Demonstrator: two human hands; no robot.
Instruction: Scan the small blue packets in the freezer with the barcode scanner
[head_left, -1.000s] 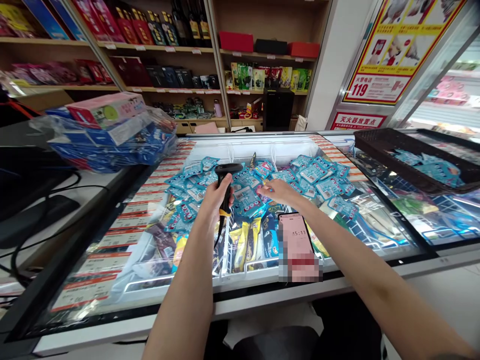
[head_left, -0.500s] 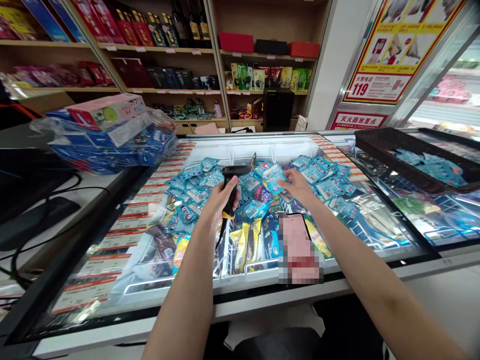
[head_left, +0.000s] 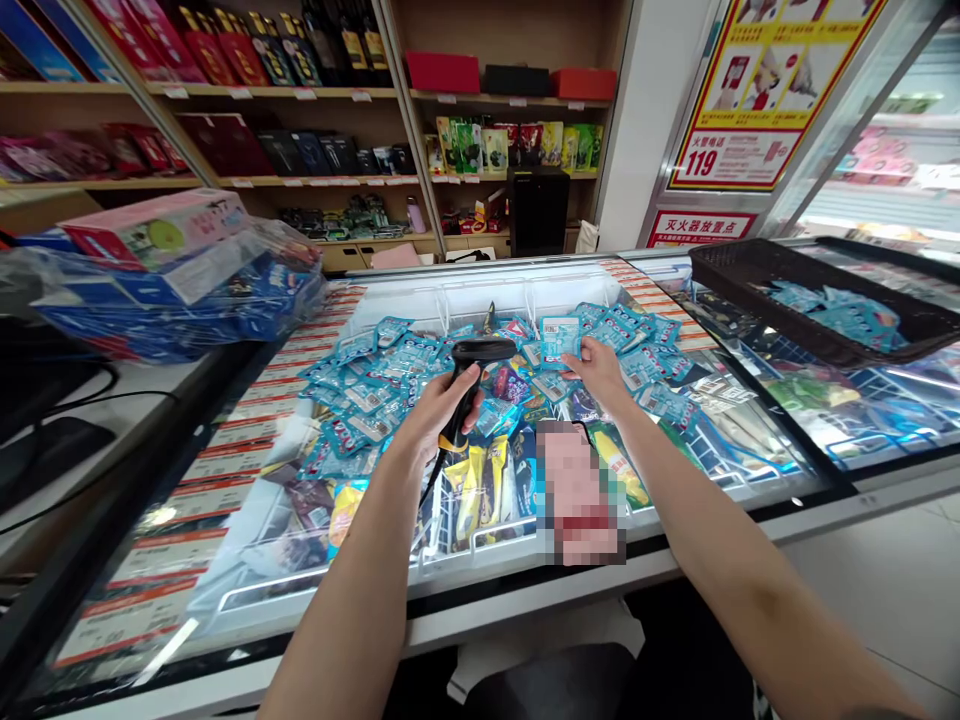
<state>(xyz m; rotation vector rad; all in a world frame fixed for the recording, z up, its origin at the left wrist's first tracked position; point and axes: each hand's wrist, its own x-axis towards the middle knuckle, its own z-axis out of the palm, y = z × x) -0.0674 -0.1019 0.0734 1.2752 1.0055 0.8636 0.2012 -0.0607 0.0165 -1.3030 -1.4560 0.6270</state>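
Observation:
My left hand (head_left: 444,410) is wrapped round the handle of a black barcode scanner (head_left: 480,350), whose head points right. Its cable hangs down past my wrist. Between the fingers and thumb of my right hand (head_left: 598,372) is a small blue packet (head_left: 561,340), held upright with a white label showing, just right of the scanner head. Many similar blue packets (head_left: 375,385) lie in loose piles on the glass top to the left and right of my hands. A phone (head_left: 574,490), partly blurred out, lies on the glass near the front edge.
The glass-topped freezer (head_left: 450,630) holds wrapped ice creams (head_left: 480,480) in wire baskets. At right a dark tray (head_left: 795,320) contains more blue packets. Boxes in clear plastic (head_left: 187,280) stand at left beside cables. Goods shelves (head_left: 315,185) line the back wall.
My right hand has turned the blue packet more upright, with its label showing. The scanner has come slightly nearer to it. The whole view has shifted a little to the right.

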